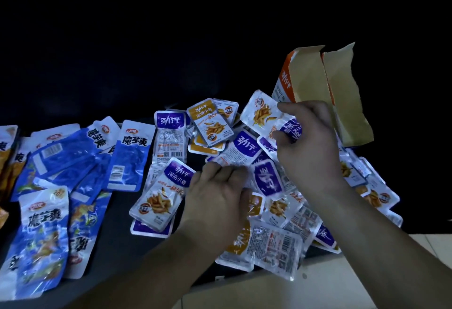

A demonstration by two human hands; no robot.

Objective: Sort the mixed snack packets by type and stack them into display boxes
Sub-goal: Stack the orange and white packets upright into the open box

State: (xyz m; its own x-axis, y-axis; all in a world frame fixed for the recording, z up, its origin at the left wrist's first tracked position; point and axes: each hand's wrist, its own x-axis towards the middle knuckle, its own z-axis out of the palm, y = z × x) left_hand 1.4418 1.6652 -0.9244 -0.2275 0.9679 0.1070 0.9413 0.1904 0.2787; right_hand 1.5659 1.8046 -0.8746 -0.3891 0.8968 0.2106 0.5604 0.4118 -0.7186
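The right hand (pixel 305 142) pinches a purple fish packet (pixel 292 129); the display box (pixel 308 78) stands just beyond, at one o'clock. Whether the left hand (pixel 215 193) grips anything, I cannot tell.

Dim, near light only; background black, foil glare, blurred and bent edges.

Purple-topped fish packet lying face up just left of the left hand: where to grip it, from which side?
Probably pinch the purple-topped fish packet by its purple top seal, coming from above on the side of the left hand. It lies face up across another purple packet, that thin end nearest the hand.
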